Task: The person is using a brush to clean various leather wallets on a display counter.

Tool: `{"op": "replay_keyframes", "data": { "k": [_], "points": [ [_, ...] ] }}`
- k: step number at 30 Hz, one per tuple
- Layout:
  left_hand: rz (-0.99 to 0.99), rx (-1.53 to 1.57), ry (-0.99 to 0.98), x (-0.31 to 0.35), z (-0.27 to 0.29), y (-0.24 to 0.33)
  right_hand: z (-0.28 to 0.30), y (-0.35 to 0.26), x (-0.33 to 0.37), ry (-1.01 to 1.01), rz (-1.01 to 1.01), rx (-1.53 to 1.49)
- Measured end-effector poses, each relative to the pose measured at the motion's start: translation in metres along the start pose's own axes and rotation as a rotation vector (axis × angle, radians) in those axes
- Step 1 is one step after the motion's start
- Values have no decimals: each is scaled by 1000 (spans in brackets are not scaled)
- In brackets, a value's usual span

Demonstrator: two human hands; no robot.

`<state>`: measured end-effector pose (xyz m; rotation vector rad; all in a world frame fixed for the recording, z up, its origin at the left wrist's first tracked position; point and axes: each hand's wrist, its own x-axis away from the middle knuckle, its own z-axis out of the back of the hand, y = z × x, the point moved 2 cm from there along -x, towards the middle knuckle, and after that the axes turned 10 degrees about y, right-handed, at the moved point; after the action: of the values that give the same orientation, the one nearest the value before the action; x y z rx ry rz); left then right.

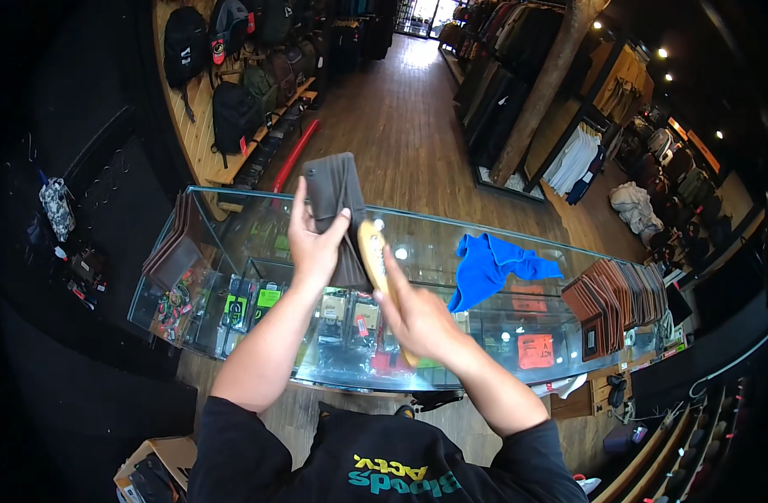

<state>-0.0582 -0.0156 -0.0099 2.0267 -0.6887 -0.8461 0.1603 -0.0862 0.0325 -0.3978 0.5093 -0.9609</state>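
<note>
My left hand point(315, 245) grips an opened dark grey-brown wallet point(332, 186) and holds it up over the glass counter, thumb across its inner side. In my right hand point(419, 320) is a brush with a pale wooden back point(372, 250), its long handle running down under my palm. The brush lies against the wallet's right side; its bristles are hidden from this view. A crumpled blue cloth point(488, 270) rests on the glass to the right of my hands.
The glass display counter point(417, 216) holds packaged goods inside. Rows of wallets stand at its right end point(606, 302) and left end point(178, 243). Beyond it are backpacks point(233, 117) on a wooden wall, a slanted post point(539, 92) and clothes racks. An open cardboard box point(162, 457) sits at lower left.
</note>
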Motion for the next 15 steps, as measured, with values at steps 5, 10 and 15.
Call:
{"op": "replay_keyframes", "data": {
  "k": [5,10,15],
  "points": [
    [-63,-22,-145,15,-21,12,-3,-2,-5,160,-19,110],
    [-58,-140,-242,27,-20,8,4,8,-55,308,17,148],
    [21,-58,-132,7,-7,7,7,32,-22,158,201,-176]
  ]
}}
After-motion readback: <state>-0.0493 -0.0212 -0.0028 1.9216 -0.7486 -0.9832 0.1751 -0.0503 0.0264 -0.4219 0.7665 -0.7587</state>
